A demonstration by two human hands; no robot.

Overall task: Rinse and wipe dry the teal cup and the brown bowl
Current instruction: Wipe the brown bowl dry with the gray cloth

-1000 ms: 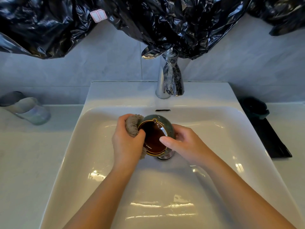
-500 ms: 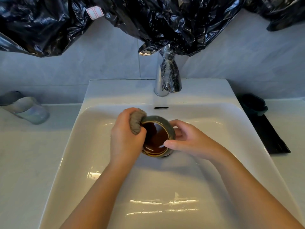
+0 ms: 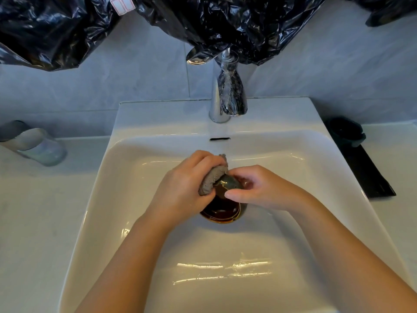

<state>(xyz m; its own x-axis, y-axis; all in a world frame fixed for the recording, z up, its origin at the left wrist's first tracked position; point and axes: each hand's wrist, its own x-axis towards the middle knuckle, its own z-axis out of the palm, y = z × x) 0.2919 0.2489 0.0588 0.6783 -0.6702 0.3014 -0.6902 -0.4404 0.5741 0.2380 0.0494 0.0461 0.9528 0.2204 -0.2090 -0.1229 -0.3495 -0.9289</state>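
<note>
Head view: slick glazed bowl

Your right hand point(image 3: 264, 188) curls round the brown bowl point(image 3: 220, 211), tipped over the sink point(image 3: 293, 222). Your left hand point(image 3: 180, 188) pinches a cloth point(image 3: 212, 179) against its outer wall. Glazed ceramic is probably hard, slick and breakable, so grip rim and foot.

A bathroom — white washbasin point(image 3: 140, 154), chrome tap point(image 3: 217, 102), tiled wall point(image 3: 135, 71).

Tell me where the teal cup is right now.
In the head view the teal cup stands at the far end of the black tray, on the counter right of the sink.
</note>
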